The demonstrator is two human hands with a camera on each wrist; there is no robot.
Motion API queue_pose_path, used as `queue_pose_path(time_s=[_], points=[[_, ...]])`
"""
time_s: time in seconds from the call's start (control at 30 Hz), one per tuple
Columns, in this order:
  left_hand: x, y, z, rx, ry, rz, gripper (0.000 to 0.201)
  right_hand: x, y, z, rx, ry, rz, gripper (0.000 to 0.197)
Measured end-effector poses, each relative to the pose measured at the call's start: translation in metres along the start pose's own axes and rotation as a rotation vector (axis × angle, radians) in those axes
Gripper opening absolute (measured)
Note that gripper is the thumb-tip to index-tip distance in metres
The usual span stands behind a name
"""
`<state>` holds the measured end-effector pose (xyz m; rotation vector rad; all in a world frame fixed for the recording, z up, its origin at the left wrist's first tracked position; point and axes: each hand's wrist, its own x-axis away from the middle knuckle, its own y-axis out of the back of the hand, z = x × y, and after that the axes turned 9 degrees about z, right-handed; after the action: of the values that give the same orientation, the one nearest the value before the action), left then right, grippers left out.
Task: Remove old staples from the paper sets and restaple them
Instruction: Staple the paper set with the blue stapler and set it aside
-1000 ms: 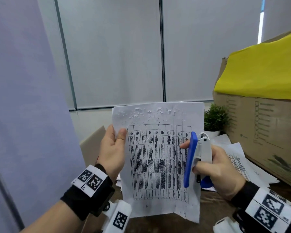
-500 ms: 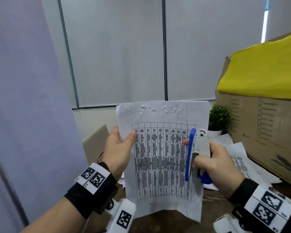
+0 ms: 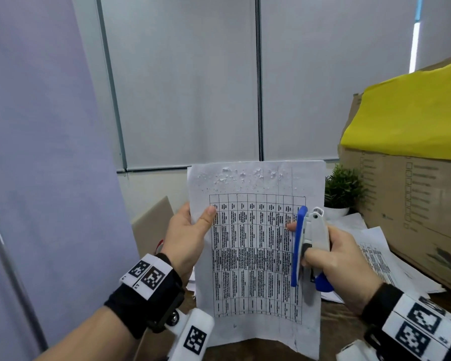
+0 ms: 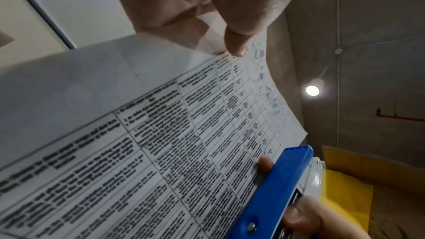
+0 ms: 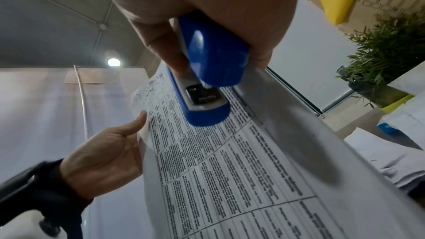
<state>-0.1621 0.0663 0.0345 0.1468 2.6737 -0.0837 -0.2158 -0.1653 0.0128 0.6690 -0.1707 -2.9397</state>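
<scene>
The left hand (image 3: 186, 237) is pinching the left edge of a paper set (image 3: 253, 256), thumb on the front and fingers behind, holding it upright in the air over the bench (image 3: 344, 319). The right hand (image 3: 341, 259) is wrapped around a blue and white stapler (image 3: 309, 246), and 1 fingertip pokes out past the stapler onto the right edge of the same sheets, so that hand is doing 2 jobs at once. The stapler stands nose up, alongside the right edge of the paper and not biting into it.

The top strip of the paper is chewed up with a row of little holes and torn spots. No staple can be made out there, though it's too small to be sure, so the old staple on this set is probably already out. The restapling looks like it's what's left: the stapler's mouth is nowhere near the top margin yet.

Further out, more printed sheets (image 3: 380, 259) lie spread on the bench to the right, probably other sets waiting or done, can't tell which. Behind them sit a small potted plant (image 3: 343, 190) and a big cardboard box (image 3: 412, 204) with something yellow on top.
</scene>
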Motion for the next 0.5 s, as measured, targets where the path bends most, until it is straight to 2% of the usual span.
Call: queue_pose_path(time_s=[0.13, 0.23, 0.33, 0.43, 0.5], points=[[-0.002, 0.001, 0.000, 0.033, -0.037, -0.051, 0.014, 0.001, -0.002, 0.002, -0.003, 0.026, -0.003, 0.047], [-0.002, 0.000, 0.003, -0.004, -0.034, -0.026, 0.049, 0.002, -0.004, 0.004, -0.009, 0.032, -0.005, 0.046], [-0.002, -0.001, 0.009, -0.047, 0.005, 0.005, 0.021, 0.003, -0.004, 0.000, 0.023, 0.004, 0.007, 0.048], [-0.003, -0.001, 0.011, -0.081, 0.038, -0.045, 0.025, 0.001, 0.001, -0.007, 0.113, -0.019, -0.021, 0.051], [-0.003, -0.001, 0.009, -0.097, 0.035, -0.073, 0.029, -0.002, 0.005, -0.006, 0.134, -0.046, -0.018, 0.044]])
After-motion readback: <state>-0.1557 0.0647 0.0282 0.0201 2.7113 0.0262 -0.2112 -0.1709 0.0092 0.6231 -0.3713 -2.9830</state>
